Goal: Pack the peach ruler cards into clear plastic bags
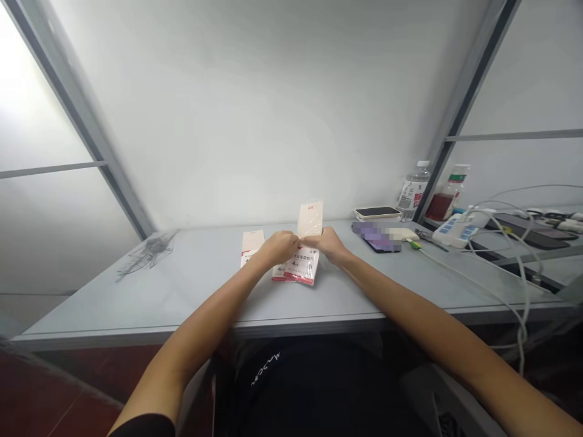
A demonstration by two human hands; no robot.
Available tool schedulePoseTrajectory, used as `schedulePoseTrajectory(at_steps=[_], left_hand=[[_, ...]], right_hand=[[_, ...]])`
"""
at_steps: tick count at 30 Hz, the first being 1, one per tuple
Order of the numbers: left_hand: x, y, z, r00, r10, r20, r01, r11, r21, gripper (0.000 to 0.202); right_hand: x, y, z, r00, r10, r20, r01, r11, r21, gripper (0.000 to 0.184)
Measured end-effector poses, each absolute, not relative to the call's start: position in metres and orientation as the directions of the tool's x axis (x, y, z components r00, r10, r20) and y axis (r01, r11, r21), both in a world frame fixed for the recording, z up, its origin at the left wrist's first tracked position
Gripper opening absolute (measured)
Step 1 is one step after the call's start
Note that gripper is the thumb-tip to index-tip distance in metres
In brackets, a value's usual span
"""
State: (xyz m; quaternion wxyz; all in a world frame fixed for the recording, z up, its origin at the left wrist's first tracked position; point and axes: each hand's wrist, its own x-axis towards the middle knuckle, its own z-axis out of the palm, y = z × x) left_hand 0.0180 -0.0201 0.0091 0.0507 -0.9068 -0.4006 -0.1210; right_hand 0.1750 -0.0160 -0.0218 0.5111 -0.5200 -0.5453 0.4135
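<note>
Mid-desk [191,290], toward the back edge, we see a cream paper strip [252,247] flat on the left. Beside it, our left hand [283,247] and right hand [326,244] pinch the top of a clear plastic packet [298,270], a cream card [311,218] rising behind.

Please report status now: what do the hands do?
Left hand, right hand: both pinching clear plastic packet with red-printed label. Cream paper sheet stands up behind hands. Long cream paper strip lies flat to left.
</note>
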Motion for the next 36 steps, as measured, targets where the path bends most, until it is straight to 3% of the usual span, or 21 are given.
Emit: schedulePoseTrajectory(at_steps=[8, 15, 24, 30, 36], left_hand=[[0.0185, -0.0194, 0.0083, 0.641, 0.728, 0.242, 0.749, -0.663, 0.01, 0.029], [0.0188, -0.0191, 0.0059, 0.563, 0.766, 0.312, 0.762, -0.627, 0.163, 0.033], [0.0141, -0.02, 0.01, 0.543, 0.798, 0.262, 0.735, -0.602, 0.313, 0.036], [0.0128, -0.0188, 0.01, 0.562, 0.797, 0.223, 0.723, -0.604, 0.336, 0.04], [0.0145, -0.0186, 0.0098, 0.525, 0.82, 0.228, 0.746, -0.572, 0.341, 0.039]], right_hand=[[0.1756, -0.0141, -0.0236, 0.045, 0.989, 0.142, 0.128, 0.136, -0.983, 0.017], [0.1746, -0.0138, -0.0241, 0.024, 0.989, 0.148, 0.116, 0.144, -0.983, 0.021], [0.1762, -0.0133, -0.024, 0.019, 0.99, 0.136, 0.152, 0.132, -0.98, 0.019], [0.1747, -0.0178, -0.019, 0.031, 0.991, 0.131, 0.177, 0.123, -0.976, 0.015], [0.1743, -0.0172, -0.0211, 0.046, 0.983, 0.18, 0.309, 0.157, -0.938, 0.012]])
